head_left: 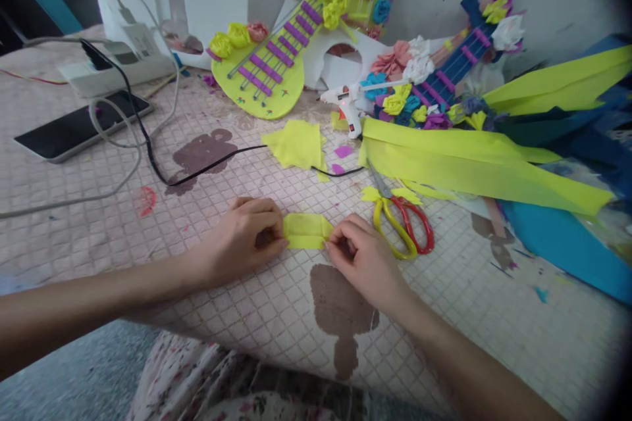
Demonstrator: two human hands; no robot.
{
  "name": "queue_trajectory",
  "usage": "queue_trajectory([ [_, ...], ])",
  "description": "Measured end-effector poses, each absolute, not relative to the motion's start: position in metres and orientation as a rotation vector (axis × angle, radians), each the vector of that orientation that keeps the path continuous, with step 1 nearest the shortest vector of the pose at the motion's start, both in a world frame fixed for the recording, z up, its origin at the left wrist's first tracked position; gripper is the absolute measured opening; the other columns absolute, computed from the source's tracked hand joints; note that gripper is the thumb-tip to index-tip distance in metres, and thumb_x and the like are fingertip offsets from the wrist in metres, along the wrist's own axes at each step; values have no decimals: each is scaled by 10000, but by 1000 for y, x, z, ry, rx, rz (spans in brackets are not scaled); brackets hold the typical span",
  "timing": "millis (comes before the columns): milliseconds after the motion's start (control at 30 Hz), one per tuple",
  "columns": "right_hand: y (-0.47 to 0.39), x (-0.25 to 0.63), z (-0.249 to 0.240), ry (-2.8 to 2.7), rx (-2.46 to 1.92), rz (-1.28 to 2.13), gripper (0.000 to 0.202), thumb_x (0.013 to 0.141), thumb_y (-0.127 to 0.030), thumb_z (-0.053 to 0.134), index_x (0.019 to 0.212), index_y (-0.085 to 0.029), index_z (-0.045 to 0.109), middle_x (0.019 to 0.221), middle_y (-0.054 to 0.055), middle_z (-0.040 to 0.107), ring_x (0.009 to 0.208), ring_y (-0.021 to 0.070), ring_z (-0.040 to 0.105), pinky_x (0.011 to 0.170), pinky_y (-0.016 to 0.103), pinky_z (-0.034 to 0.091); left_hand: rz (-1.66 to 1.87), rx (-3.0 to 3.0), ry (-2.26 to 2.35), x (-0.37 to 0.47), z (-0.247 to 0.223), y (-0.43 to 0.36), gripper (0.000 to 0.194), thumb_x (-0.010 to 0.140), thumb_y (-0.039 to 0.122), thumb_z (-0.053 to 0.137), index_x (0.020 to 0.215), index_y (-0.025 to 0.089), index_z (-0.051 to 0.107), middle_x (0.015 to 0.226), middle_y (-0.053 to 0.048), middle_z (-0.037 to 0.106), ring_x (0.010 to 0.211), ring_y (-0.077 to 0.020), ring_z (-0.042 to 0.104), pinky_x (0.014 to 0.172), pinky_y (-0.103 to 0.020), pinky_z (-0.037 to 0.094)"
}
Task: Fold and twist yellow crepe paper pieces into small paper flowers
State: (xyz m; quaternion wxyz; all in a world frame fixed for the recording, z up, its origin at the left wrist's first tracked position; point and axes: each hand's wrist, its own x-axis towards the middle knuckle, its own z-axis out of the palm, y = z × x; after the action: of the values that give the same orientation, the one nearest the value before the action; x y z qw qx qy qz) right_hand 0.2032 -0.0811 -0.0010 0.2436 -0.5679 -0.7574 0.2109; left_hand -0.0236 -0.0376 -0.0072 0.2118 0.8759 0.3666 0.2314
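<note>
Phone (pixel 64 130) beside white power strip (pixel 121 77)

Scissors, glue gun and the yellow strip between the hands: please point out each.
Scissors (pixel 388 193): head view, metal just above the handles.
Glue gun (pixel 351 107): head view, top of its handle.
Yellow strip (pixel 303 225): head view, middle.

No text, label, brand, number or sign could be read on anything that lay on the desk (pixel 237 316) or stood behind it.

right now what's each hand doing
left hand: grip closed on one end of the yellow strip
right hand: grip closed on its other end
</note>
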Motion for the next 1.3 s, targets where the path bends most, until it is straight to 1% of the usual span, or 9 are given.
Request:
queue_trajectory([
  [333, -80, 203, -6, -2079, -1552, 524, 127, 774, -129, 565, 696, -200, 494, 754, -2, 522, 668, 126, 504, 588, 262, 386, 646, 2443, 1031, -23, -9, -38, 93, 776, 175, 572, 692, 158, 536, 792, -1, 599, 744, -133, 556, 790, -330, 366],
  [533, -80, 203, -4, -2071, -1535, 533, 136, 778, -129, 560, 689, -201, 487, 740, -6, 517, 651, 122, 495, 580, 259, 383, 612, 2440, 994, -24, -6, -38, 113, 831, 219, 547, 735, 160, 553, 820, -10, 599, 777, -137, 553, 797, -322, 371],
  [733, -80, 206, -3, -2098, -1509, 604, 131, 780, -123, 572, 702, -200, 501, 746, -12, 515, 633, 110, 483, 582, 254, 384, 596, 2446, 1004, -25, -8, -38, 101, 799, 209, 580, 717, 162, 541, 816, -8, 593, 768, -141, 547, 803, -338, 363],
  [1000, -80, 210, -3, -2101, -1473, 621, 108, 798, -143, 569, 723, -199, 516, 751, -14, 525, 631, 108, 476, 586, 258, 381, 603, 2432, 975, -27, -8, -39, 137, 840, 260, 558, 745, 162, 551, 840, -17, 594, 801, -145, 549, 815, -331, 376],
  [1133, -80, 206, -3, -2096, -1497, 584, 122, 809, -148, 550, 710, -201, 503, 745, -9, 521, 646, 116, 486, 580, 258, 377, 606, 2441, 990, -25, -7, -39, 130, 842, 233, 542, 736, 159, 553, 828, -17, 588, 797, -147, 549, 805, -332, 372],
  [1300, -81, 203, -4, -2091, -1541, 534, 135, 795, -150, 558, 694, -202, 485, 734, -7, 522, 653, 123, 499, 577, 260, 374, 594, 2451, 1030, -22, -5, -39, 106, 782, 194, 578, 693, 156, 536, 788, -3, 589, 743, -140, 552, 786, -336, 358],
])
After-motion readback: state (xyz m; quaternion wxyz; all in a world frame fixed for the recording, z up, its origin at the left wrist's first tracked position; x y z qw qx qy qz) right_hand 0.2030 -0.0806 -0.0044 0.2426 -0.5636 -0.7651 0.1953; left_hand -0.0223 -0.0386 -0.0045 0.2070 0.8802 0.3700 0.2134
